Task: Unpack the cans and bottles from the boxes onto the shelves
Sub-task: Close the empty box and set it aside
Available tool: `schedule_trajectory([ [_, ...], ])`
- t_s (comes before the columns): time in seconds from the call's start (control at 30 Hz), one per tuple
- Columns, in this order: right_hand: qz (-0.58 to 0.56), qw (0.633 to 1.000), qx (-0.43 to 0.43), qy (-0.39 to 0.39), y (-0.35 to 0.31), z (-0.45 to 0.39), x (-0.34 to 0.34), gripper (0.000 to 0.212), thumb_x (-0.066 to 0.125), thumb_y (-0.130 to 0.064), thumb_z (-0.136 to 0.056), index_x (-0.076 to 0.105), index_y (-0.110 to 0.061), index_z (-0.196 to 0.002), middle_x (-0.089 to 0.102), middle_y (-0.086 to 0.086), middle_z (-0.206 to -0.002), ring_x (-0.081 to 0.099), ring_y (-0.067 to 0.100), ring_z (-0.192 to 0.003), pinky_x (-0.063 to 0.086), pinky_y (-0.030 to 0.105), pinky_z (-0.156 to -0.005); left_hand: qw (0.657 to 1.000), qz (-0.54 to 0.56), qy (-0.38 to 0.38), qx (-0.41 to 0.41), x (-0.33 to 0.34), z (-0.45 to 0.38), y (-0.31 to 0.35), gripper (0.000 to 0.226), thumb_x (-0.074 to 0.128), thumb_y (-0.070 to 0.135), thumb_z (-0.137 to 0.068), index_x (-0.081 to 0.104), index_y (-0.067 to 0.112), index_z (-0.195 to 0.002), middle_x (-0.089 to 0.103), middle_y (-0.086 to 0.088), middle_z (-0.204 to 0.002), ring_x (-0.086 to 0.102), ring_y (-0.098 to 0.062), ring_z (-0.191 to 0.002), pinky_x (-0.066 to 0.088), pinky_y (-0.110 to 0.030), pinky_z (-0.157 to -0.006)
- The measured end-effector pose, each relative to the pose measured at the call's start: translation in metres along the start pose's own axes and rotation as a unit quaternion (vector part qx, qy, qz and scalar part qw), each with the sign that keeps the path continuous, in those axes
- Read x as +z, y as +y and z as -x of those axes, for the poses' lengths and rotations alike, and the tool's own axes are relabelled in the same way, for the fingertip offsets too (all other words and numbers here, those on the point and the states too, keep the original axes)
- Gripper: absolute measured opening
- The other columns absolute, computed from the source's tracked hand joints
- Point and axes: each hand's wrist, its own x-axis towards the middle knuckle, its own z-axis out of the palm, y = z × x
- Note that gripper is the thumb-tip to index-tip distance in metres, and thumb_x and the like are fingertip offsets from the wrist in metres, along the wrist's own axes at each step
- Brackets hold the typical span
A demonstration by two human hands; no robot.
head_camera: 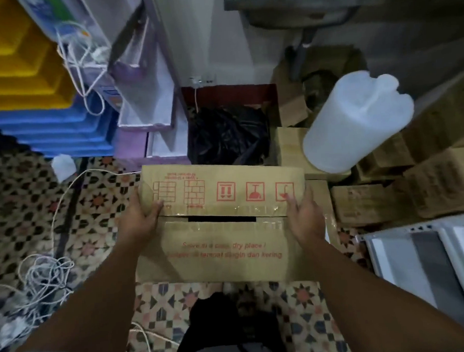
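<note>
Down on a patterned tile floor point(27, 200) of star and diamond shapes sits a brown cardboard box point(222, 229), seen from the head camera almost straight above. Its top flaps are closed, with a dark slit between them and clear tape along the seam; red handling symbols mark the far flap and red text the near one. The left hand point(141, 219) grips the box's left edge, thumb over the top, and the right hand point(303, 215) grips the right edge likewise, so the two hands are apart, one clamped on each end.

Just beyond the box's far edge lies a black plastic bag point(229, 133). To the right, more cardboard boxes point(401, 184) are stacked close together, and a translucent white jug point(356, 122) lies tilted on them. At the far left stand stacked yellow bins point(15, 57) above blue bins point(51, 133), with white cord point(43, 274) trailing over the floor at the left. A metal sink point(298, 10) on the far wall shows at the top, its drain pipe running down. White panels point(420, 260) lie at the lower right.
</note>
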Motion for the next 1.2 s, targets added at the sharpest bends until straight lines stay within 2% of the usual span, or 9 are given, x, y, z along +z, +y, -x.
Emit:
schedule_trajectory([
  [0.13, -0.005, 0.999, -0.015, -0.048, -0.059, -0.010, 0.076, 0.071, 0.028, -0.071, -0.093, 0.029, -0.026, -0.148, 0.066, 0.009, -0.119, 0.065, 0.035, -0.104, 0.056, 0.052, -0.083, 0.999, -0.004, 0.030, -0.032, -0.051, -0.051, -0.049, 0.059, 0.064, 0.041, -0.098, 0.038, 0.022, -0.148, 0.063, -0.013, -0.135, 0.060, -0.037, -0.123, 0.049, -0.055, -0.103],
  [0.27, 0.004, 0.995, -0.016, -0.095, -0.093, -0.019, 0.133, 0.071, 0.031, -0.063, -0.100, 0.011, -0.027, -0.157, 0.058, 0.009, -0.136, 0.060, 0.034, -0.118, 0.053, 0.054, -0.094, 0.998, -0.026, 0.034, -0.047, -0.064, -0.098, -0.087, 0.057, 0.063, 0.036, -0.100, 0.037, 0.016, -0.146, 0.064, -0.016, -0.135, 0.061, -0.041, -0.121, 0.049, -0.051, -0.096],
  [0.33, -0.002, 0.994, -0.018, -0.108, -0.095, -0.028, 0.165, 0.074, 0.030, -0.067, -0.098, 0.007, -0.031, -0.158, 0.057, 0.007, -0.139, 0.060, 0.032, -0.119, 0.053, 0.054, -0.095, 0.997, -0.034, 0.030, -0.060, -0.059, -0.123, -0.107, 0.056, 0.063, 0.033, -0.100, 0.036, 0.013, -0.145, 0.064, -0.017, -0.133, 0.062, -0.043, -0.118, 0.048, -0.049, -0.092],
  [0.43, -0.006, 0.993, -0.022, -0.119, -0.083, -0.046, 0.217, 0.076, 0.030, -0.072, -0.093, 0.010, -0.034, -0.156, 0.060, 0.004, -0.135, 0.064, 0.030, -0.113, 0.056, 0.055, -0.090, 0.997, -0.023, 0.014, -0.068, -0.041, -0.158, -0.147, 0.061, 0.064, 0.035, -0.099, 0.034, 0.016, -0.149, 0.063, -0.016, -0.136, 0.061, -0.040, -0.121, 0.049, -0.052, -0.097],
  [0.57, -0.013, 0.990, -0.028, -0.137, -0.053, -0.070, 0.280, 0.070, 0.038, -0.061, -0.100, 0.009, -0.032, -0.157, 0.058, 0.002, -0.137, 0.063, 0.025, -0.118, 0.055, 0.053, -0.095, 0.995, 0.004, -0.011, -0.097, 0.000, -0.200, -0.202, 0.063, 0.062, 0.042, -0.099, 0.030, 0.029, -0.151, 0.063, -0.008, -0.137, 0.062, -0.032, -0.122, 0.051, -0.057, -0.101],
  [0.73, 0.015, 0.989, -0.037, -0.145, -0.012, -0.103, 0.346, 0.082, 0.032, -0.073, -0.092, 0.004, -0.033, -0.158, 0.054, 0.003, -0.145, 0.064, 0.029, -0.118, 0.056, 0.058, -0.093, 0.993, 0.028, -0.028, -0.110, 0.056, -0.242, -0.262, 0.063, 0.063, 0.046, -0.097, 0.029, 0.036, -0.150, 0.062, -0.004, -0.139, 0.062, -0.030, -0.124, 0.052, -0.061, -0.099],
  [0.87, 0.064, 0.988, -0.062, -0.126, 0.004, -0.115, 0.377, 0.074, 0.038, -0.049, -0.104, -0.011, -0.040, -0.158, 0.048, 0.012, -0.147, 0.062, 0.033, -0.116, 0.054, 0.055, -0.094, 0.993, 0.022, -0.025, -0.111, 0.089, -0.263, -0.297, 0.063, 0.061, 0.052, -0.096, 0.029, 0.041, -0.149, 0.063, -0.001, -0.138, 0.061, -0.029, -0.125, 0.050, -0.062, -0.102],
  [1.03, 0.090, 0.990, -0.052, -0.091, 0.025, -0.119, 0.408, 0.071, 0.035, -0.045, -0.105, -0.012, -0.037, -0.158, 0.048, 0.021, -0.140, 0.060, 0.039, -0.114, 0.055, 0.055, -0.091, 0.992, 0.040, -0.041, -0.109, 0.118, -0.284, -0.316, 0.064, 0.059, 0.036, -0.102, 0.026, 0.034, -0.156, 0.060, -0.002, -0.140, 0.058, -0.022, -0.126, 0.049, -0.055, -0.105],
  [1.2, 0.084, 0.990, -0.048, -0.106, 0.039, -0.128, 0.422, 0.069, 0.037, -0.035, -0.107, -0.008, -0.039, -0.159, 0.029, 0.015, -0.154, 0.056, 0.033, -0.117, 0.049, 0.045, -0.093, 0.991, 0.060, -0.080, -0.084, 0.135, -0.294, -0.323, 0.062, 0.058, 0.028, -0.103, 0.026, 0.043, -0.153, 0.056, 0.004, -0.143, 0.054, -0.023, -0.132, 0.048, -0.057, -0.105],
])
